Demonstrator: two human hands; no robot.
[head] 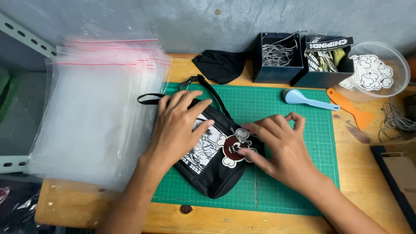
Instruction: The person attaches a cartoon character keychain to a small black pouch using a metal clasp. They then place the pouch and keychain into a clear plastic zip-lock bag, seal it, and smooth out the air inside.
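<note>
- A small black fabric pouch bag (208,167) with a white printed picture lies flat on the green cutting mat (294,182), in the middle of the frame, on the wooden table (355,173).
- The left hand (175,130) lies flat and open on the upper left part of the bag, fingers spread, pressing it down; it grips nothing.
- The right hand (281,149) is half open, and its fingertips touch a dark red and white skull-shaped charm (233,149) that sits on the front of the bag. I cannot tell if the fingers pinch it or only press it.
- The bag seems light and soft; it probably bends and folds easily, so a flat palm holds it well.
- Its thin black strap (216,97) with a metal clip goes toward the upper left; this looks like a good place to lift it.
- The charm looks small, flat and rather stiff; I think it is best taken by its edges with the fingertips.
- At the left of the frame is a stack of clear plastic zip bags (95,108), which look slippery.
- In the upper right stand two dark boxes (277,73), one with metal chains, and a clear round tub (398,65) of stickers.
</note>
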